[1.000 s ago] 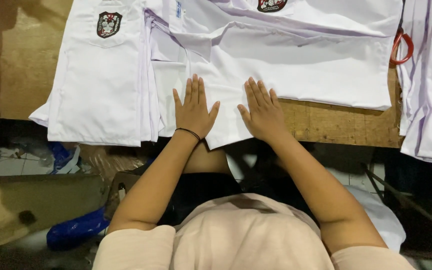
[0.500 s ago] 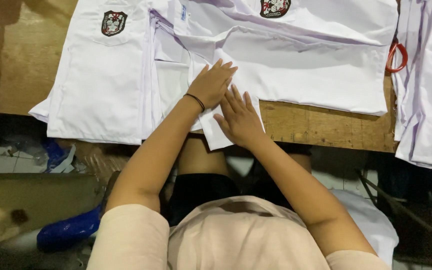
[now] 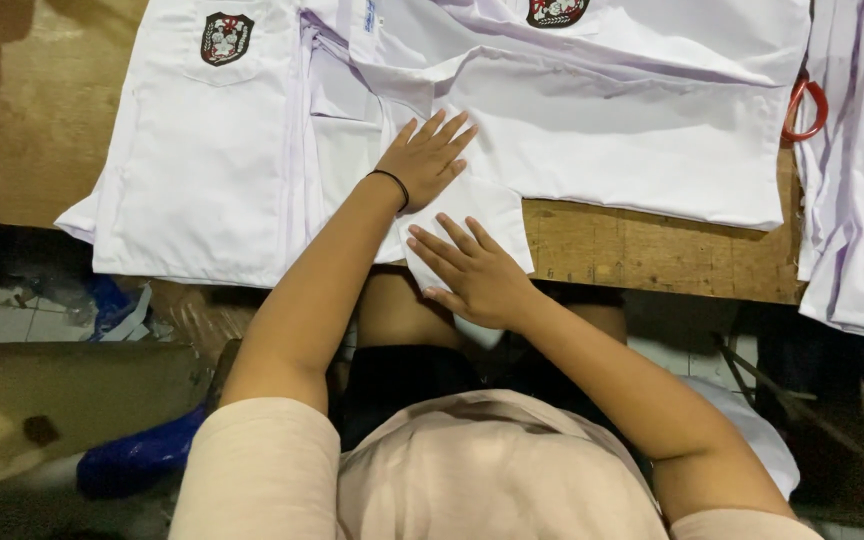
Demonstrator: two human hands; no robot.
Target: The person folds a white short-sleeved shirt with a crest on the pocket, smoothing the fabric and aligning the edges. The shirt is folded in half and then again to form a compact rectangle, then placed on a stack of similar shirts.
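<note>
L hand (image 3: 430, 155) flat, fingers spread, pressing white shirt (image 3: 592, 130) at 12 on tabletop (image 3: 652, 250). R hand (image 3: 477, 275) flat, open on shirt's hem at 6, holding nothing.

A shield-shaped badge (image 3: 226, 38), dark with red and white (detail too small to tell), sits on the left white shirt's pocket; a second like badge (image 3: 558, 10) is cut by the top edge; a small white collar label (image 3: 368, 15) with blue marks lies between them.
</note>
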